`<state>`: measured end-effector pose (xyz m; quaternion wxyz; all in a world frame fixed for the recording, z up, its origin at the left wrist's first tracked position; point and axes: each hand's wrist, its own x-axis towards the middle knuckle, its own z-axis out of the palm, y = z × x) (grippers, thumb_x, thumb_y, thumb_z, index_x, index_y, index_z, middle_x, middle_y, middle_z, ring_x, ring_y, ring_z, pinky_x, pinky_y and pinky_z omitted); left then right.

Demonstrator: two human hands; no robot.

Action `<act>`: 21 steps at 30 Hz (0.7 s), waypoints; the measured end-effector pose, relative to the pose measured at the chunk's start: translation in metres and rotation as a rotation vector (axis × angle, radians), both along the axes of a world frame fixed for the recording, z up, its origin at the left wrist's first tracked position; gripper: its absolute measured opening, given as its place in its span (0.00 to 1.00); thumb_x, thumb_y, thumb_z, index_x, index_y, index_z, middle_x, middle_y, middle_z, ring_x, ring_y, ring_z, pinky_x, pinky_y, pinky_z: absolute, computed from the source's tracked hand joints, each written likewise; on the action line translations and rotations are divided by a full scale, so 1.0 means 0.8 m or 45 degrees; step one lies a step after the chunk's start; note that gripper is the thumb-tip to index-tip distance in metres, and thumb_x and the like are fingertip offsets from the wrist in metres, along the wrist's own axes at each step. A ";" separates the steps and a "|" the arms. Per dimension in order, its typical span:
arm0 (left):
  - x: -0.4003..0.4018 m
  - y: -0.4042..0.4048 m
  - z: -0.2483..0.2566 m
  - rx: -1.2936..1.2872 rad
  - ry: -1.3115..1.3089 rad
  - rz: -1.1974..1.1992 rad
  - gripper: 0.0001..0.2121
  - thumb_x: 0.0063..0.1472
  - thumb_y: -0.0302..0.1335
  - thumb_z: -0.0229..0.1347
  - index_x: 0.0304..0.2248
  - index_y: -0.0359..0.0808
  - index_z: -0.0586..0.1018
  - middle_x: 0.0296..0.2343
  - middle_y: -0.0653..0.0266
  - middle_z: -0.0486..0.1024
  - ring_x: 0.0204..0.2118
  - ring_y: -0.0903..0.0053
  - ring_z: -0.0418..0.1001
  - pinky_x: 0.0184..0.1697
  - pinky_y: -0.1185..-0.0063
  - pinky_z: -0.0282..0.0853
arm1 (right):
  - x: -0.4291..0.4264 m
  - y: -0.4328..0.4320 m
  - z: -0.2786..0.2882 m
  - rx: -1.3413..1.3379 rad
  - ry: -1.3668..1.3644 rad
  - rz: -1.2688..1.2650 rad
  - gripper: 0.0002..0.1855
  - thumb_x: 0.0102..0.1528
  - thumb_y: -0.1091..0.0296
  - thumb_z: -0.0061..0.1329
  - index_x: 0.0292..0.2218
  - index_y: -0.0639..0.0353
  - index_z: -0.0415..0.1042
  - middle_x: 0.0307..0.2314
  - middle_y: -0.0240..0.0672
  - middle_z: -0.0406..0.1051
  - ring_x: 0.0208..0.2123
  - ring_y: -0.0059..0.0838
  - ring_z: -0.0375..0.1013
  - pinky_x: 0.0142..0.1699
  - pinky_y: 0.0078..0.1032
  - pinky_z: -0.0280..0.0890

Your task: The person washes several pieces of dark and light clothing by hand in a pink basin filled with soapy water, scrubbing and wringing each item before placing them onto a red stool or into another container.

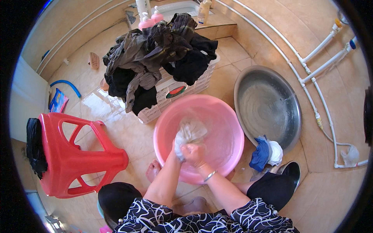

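A pink plastic basin (230, 163) with water in it stands before me on the floor. A wet, light grey cloth (191, 131) is bunched over its left part. My left hand (177, 150) grips the cloth from the left, its fingers mostly hidden by the fabric. My right hand (193, 154), below a silver bangle (210, 176) on the wrist, is closed in a fist on the lower end of the same cloth. Both hands are close together inside the rim.
Dark clothes (157, 49) heap over a white plastic basket (186, 102). A grey metal basin (265, 107) holds water; blue (259, 154) and white (275, 153) cloths lie at its rim. A red plastic stool (72, 151) lies left. Pump bottles (146, 22) stand behind. White pipes (317, 107) run along the wall.
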<state>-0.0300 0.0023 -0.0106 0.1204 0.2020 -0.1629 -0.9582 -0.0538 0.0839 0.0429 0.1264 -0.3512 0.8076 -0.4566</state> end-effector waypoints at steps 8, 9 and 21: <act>-0.007 0.039 0.033 -1.200 -0.662 -0.182 0.15 0.49 0.25 0.42 0.39 0.33 0.64 0.35 0.56 0.68 0.39 0.64 0.65 0.40 0.71 0.61 | -0.138 0.059 -0.073 0.587 -0.280 -0.148 0.25 0.46 0.47 0.33 0.28 0.63 0.69 0.24 0.48 0.68 0.26 0.43 0.68 0.31 0.31 0.60; -0.004 0.038 0.030 -1.192 -0.671 -0.169 0.15 0.49 0.25 0.42 0.39 0.33 0.64 0.35 0.56 0.68 0.39 0.64 0.65 0.40 0.71 0.61 | -0.143 0.059 -0.076 0.870 -0.385 -0.028 0.25 0.45 0.48 0.35 0.33 0.62 0.68 0.28 0.48 0.68 0.30 0.42 0.68 0.35 0.30 0.61; 0.016 0.019 -0.057 -0.664 -1.296 -0.483 0.25 0.43 0.35 0.52 0.40 0.30 0.65 0.34 0.58 0.67 0.36 0.77 0.65 0.34 0.77 0.64 | -0.114 0.041 -0.133 0.755 -0.463 -0.213 0.24 0.43 0.54 0.44 0.38 0.62 0.63 0.34 0.50 0.65 0.39 0.45 0.63 0.43 0.34 0.57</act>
